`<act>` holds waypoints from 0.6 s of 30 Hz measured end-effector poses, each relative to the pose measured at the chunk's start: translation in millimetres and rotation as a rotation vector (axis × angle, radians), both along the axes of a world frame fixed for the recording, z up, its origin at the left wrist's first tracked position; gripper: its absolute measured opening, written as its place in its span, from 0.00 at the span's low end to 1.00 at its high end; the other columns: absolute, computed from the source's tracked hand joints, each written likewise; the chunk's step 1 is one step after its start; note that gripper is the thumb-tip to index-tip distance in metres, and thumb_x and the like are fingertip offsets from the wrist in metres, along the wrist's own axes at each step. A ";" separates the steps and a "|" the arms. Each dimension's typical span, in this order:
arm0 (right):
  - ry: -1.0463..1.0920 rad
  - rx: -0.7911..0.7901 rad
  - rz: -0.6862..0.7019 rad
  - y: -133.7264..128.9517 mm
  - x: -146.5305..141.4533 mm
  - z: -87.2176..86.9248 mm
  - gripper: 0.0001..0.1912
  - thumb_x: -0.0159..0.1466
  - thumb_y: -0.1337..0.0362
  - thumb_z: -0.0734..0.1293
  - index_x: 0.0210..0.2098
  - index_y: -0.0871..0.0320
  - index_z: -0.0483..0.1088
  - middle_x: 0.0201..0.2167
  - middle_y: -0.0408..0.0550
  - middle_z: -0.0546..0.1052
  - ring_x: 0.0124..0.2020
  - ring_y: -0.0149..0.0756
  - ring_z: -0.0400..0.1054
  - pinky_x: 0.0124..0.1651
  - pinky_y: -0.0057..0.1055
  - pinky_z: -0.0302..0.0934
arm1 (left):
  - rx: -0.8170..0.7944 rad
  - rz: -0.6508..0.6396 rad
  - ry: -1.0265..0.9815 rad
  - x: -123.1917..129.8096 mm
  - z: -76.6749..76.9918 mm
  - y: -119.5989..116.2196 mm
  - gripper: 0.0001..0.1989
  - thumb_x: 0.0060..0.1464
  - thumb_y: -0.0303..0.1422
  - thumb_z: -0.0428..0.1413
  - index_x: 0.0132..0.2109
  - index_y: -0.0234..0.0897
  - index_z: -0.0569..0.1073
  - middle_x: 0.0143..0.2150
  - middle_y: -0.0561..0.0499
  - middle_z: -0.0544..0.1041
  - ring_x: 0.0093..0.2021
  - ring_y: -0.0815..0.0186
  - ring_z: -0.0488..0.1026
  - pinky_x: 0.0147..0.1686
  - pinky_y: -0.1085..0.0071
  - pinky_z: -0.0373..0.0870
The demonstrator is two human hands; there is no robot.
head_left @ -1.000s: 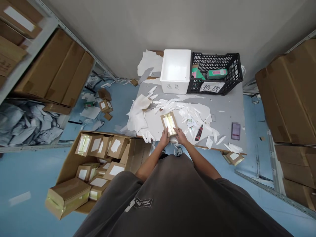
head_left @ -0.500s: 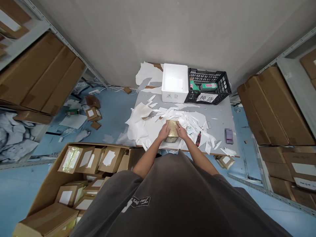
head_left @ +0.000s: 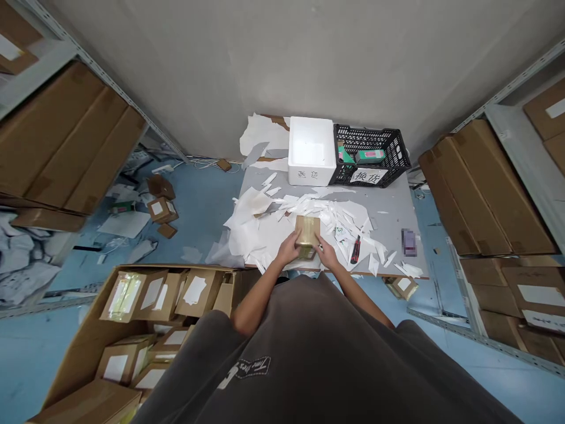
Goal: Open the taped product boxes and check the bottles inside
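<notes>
A small brown box (head_left: 308, 228), wrapped in shiny tape, is held between my two hands near the table's front edge. My left hand (head_left: 289, 247) grips its left side, and my right hand (head_left: 325, 252) is on its lower right side. Torn white paper (head_left: 260, 232) lies in a heap around and behind the box. To the right of my right hand, a red and black cutter (head_left: 355, 249) rests on the paper scraps.
A white foam box (head_left: 311, 147) and a black crate (head_left: 371, 154) with green boxes stand at the table's back. A big carton (head_left: 83, 330) of parcels is at my left. Shelves (head_left: 516, 141) flank both sides; a parcel (head_left: 404, 287) lies beyond the front edge.
My hands have shifted toward the box's lower end, and more of its top shows. The camera view has moved slightly.
</notes>
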State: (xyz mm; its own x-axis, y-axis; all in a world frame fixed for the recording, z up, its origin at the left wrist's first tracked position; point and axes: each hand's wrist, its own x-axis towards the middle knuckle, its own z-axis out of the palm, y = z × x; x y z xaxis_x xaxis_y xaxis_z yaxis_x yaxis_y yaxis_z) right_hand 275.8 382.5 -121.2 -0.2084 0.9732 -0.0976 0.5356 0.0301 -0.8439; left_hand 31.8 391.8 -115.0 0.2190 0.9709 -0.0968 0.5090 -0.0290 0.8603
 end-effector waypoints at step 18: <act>-0.134 -0.139 0.128 4.3 7.8 -40.0 0.52 0.57 0.68 0.68 0.81 0.54 0.56 0.73 0.55 0.70 0.71 0.54 0.68 0.74 0.54 0.63 | -0.202 -0.091 0.026 23.9 -43.8 -16.4 0.58 0.57 0.42 0.70 0.84 0.39 0.47 0.79 0.34 0.64 0.76 0.43 0.65 0.72 0.49 0.67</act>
